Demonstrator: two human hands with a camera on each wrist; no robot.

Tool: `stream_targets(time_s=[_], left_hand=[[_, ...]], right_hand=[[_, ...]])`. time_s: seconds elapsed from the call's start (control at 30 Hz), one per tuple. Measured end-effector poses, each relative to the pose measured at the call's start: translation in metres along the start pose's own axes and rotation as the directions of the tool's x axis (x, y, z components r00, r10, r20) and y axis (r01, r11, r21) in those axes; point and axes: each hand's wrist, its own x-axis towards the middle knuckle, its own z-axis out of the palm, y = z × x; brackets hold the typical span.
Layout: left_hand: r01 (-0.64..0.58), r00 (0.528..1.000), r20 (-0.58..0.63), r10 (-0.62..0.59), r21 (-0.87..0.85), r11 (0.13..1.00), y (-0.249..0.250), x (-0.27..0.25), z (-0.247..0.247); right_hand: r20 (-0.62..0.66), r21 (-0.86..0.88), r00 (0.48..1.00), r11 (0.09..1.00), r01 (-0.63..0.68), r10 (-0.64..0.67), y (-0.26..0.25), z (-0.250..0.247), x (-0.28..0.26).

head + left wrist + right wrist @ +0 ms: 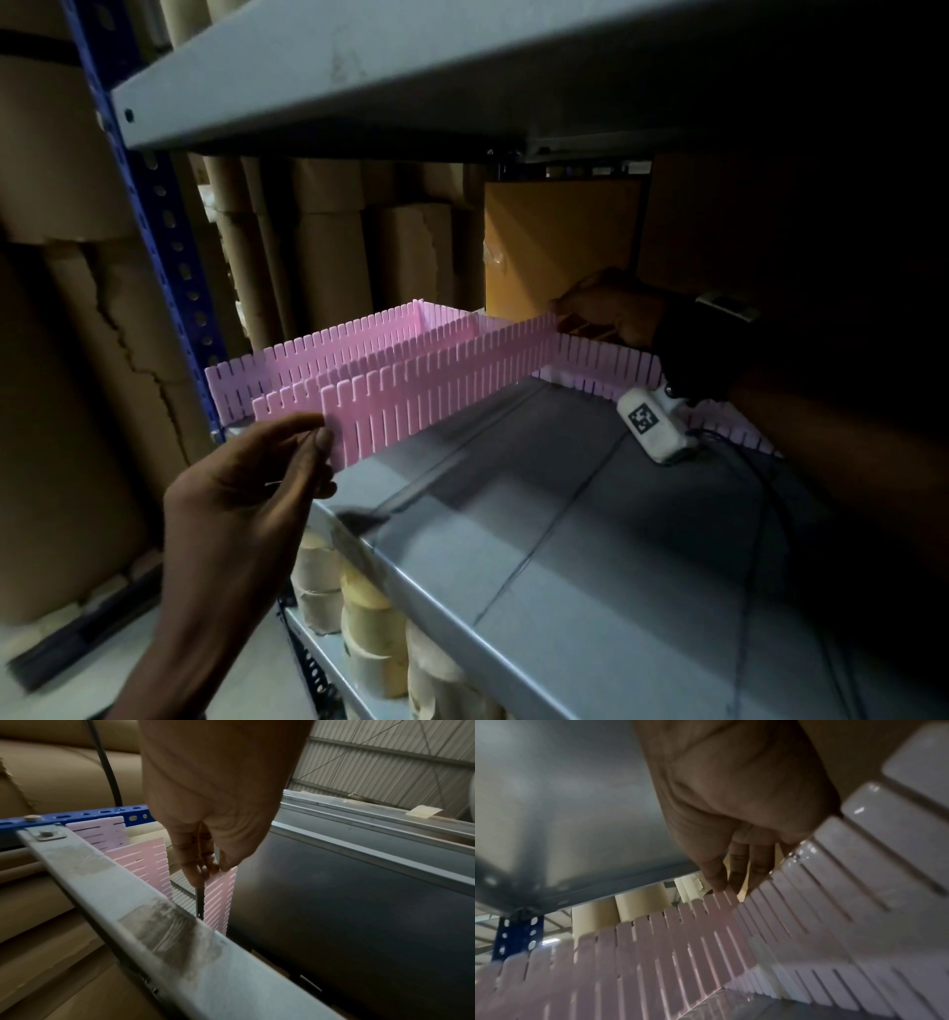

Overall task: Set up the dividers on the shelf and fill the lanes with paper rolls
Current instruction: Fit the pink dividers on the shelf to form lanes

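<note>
Divider (436, 380) fitting is the step: left hand (246, 493) pinches its 7 o'clock end, right hand (611, 308) pinches the 2 o'clock end, next slotting it into the back strip (606, 365).

Three pink slotted dividers (441, 380) are running front to back; one cross divider (606, 362) is standing behind them. I am using two hands, my left hand (246, 488) and right hand (611, 308). Three grey shelf boards (565, 539) are showing. The paper rolls (369, 616) below are crowding beyond counting.

Light: dim, darkest at right.
Rack: grey metal boards (513, 539), blue perforated upright (164, 246).
Behind: tall brown cardboard tubes (328, 246).
</note>
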Motion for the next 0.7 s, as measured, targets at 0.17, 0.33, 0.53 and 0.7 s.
stream_targets(time_s=[0.17, 0.33, 0.53, 0.7], left_hand=[[0.006, 1.0, 0.029, -0.006, 0.001, 1.0, -0.004, -0.009, 0.0], [-0.016, 0.999, 0.028, 0.016, -0.002, 1.0, -0.004, -0.019, 0.004], [-0.027, 0.999, 0.043, 0.026, 0.041, 0.999, -0.007, -0.028, 0.004], [-0.009, 0.997, 0.073, -0.001, 0.146, 0.989, -0.015, -0.033, -0.003]], right_hand=[[0.033, -0.269, 0.993, 0.956, 0.116, -0.111, 0.009, -0.001, -0.004], [0.09, -0.368, 0.996, 0.928, 0.048, -0.016, 0.002, -0.001, -0.008], [0.034, -0.392, 0.995, 0.915, 0.101, -0.095, 0.005, 0.001, -0.015], [-0.012, -0.223, 0.999, 0.974, 0.032, -0.036, 0.001, 0.005, -0.02]])
